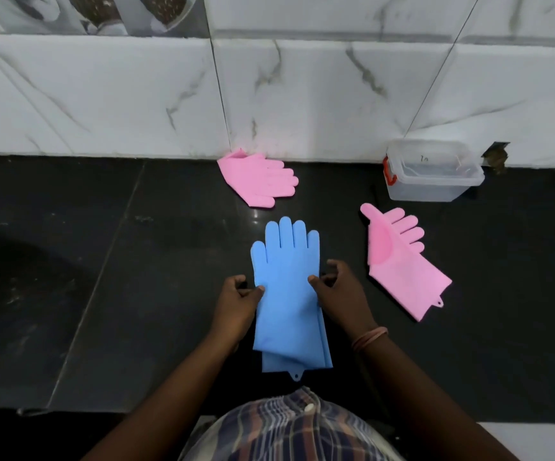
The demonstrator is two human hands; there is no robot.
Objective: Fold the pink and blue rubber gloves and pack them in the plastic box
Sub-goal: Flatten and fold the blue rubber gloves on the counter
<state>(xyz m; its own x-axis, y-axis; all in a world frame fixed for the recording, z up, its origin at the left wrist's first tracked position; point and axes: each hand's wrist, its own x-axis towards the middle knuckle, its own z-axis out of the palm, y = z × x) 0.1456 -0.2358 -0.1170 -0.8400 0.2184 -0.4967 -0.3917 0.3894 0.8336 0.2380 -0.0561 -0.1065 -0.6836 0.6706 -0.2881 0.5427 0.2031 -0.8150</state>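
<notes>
Blue gloves [286,287], pink gloves [402,261], clear box [434,181] with red latch [389,171], black counter [136,261], white-marbled wall [302,94].

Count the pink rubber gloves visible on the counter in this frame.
2. One pink rubber glove lies against the marble wall, its cuff apparently folded; the other pink rubber glove lies flat just in front of the clear plastic box. Nothing pink shows inside the box.

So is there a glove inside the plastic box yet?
No, the plastic box holds no glove; both pink gloves and the blue gloves lie on the dark counter.
</notes>
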